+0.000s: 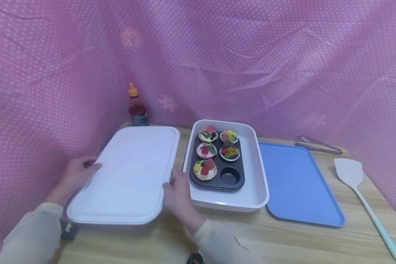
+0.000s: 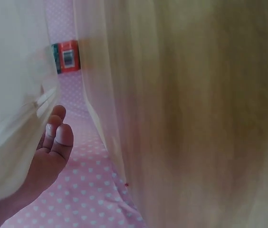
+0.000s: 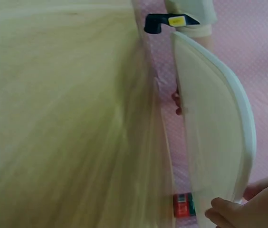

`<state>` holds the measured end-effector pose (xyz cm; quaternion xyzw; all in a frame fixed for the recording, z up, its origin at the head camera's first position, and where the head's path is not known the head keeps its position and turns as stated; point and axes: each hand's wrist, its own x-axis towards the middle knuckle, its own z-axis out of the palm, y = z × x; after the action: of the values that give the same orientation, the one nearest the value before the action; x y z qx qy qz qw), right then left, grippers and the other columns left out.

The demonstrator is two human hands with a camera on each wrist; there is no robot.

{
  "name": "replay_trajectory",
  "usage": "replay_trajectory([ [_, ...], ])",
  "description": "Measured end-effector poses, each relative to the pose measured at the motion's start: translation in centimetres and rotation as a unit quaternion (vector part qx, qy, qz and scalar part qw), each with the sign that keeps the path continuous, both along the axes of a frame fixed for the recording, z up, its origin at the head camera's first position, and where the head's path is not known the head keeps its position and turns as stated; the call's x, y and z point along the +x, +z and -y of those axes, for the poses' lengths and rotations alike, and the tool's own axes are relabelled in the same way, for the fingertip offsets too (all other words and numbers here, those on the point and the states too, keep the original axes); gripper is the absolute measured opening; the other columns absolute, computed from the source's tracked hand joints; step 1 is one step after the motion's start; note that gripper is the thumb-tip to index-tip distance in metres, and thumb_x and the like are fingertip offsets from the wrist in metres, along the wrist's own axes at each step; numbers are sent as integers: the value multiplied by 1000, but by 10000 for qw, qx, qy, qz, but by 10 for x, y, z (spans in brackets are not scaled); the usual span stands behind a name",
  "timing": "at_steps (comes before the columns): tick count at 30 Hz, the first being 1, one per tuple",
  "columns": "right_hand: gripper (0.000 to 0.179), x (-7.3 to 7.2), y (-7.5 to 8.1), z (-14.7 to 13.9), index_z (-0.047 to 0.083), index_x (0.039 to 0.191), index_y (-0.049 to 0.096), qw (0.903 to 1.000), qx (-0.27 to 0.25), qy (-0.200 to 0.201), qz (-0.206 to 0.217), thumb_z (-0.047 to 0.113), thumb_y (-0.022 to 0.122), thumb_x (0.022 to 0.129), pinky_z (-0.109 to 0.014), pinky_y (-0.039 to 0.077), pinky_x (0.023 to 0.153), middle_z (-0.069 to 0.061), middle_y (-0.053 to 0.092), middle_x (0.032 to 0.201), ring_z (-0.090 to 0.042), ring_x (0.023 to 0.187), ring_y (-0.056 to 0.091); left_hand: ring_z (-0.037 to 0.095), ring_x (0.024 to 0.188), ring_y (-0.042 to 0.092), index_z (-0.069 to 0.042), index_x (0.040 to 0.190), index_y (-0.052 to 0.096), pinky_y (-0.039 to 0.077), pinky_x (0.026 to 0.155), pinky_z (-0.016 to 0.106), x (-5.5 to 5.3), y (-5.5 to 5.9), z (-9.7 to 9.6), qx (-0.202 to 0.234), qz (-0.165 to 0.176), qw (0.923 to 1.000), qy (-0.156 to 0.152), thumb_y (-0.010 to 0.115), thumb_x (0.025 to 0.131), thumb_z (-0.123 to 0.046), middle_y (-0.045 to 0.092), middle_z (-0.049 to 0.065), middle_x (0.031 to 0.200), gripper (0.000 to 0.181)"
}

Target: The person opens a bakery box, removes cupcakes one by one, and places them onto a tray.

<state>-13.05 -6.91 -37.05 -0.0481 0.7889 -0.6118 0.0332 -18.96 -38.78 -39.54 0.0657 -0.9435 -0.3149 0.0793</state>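
Both hands hold a large white plastic lid (image 1: 128,172) with rounded corners and a raised rim, lifted over the left of the table. My left hand (image 1: 76,175) grips its left edge, thumb on top; its curled fingers (image 2: 63,135) show beneath in the left wrist view. On the opposite edge, my right hand (image 1: 179,194) pinches the rim, fingers (image 3: 224,211) against the underside in the right wrist view. Right of it stands a white plastic bin (image 1: 259,172). Inside, a dark muffin tin (image 1: 219,183) carries several fruit tarts (image 1: 205,169); its front right cup shows a dark inside.
A sauce bottle (image 1: 138,110) with an orange cap stands behind the lid. Right of the bin lie a blue tray (image 1: 297,187), metal tongs (image 1: 318,147) and a white spatula (image 1: 349,172) with a green handle. Pink dotted cloth (image 1: 217,55) hangs around the wooden table (image 1: 283,238).
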Motion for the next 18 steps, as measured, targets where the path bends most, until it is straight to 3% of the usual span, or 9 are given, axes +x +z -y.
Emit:
replay_trajectory([
  [6,51,4,-6,6,-4,145,48,9995,-120,-62,-287,-7,53,94,-45,45,110,-31,47,144,-42,138,46,49,109,57,14,134,52,49,90,60,1,-7,9,27,193,9998,33,62,98,-19,56,39,127,50],
  [12,49,7,-7,10,-2,147,46,9999,91,97,58,-1,52,98,-50,38,116,-23,49,145,-36,141,45,50,109,58,14,134,52,50,90,59,2,-10,12,12,432,9991,48,60,98,-19,55,39,127,50],
  [18,53,10,-13,14,-5,151,39,9983,430,113,386,-1,49,100,-54,33,117,-25,38,154,-40,147,34,50,109,58,14,135,50,50,89,59,1,-14,12,-35,684,9975,200,59,99,-21,55,39,127,51],
])
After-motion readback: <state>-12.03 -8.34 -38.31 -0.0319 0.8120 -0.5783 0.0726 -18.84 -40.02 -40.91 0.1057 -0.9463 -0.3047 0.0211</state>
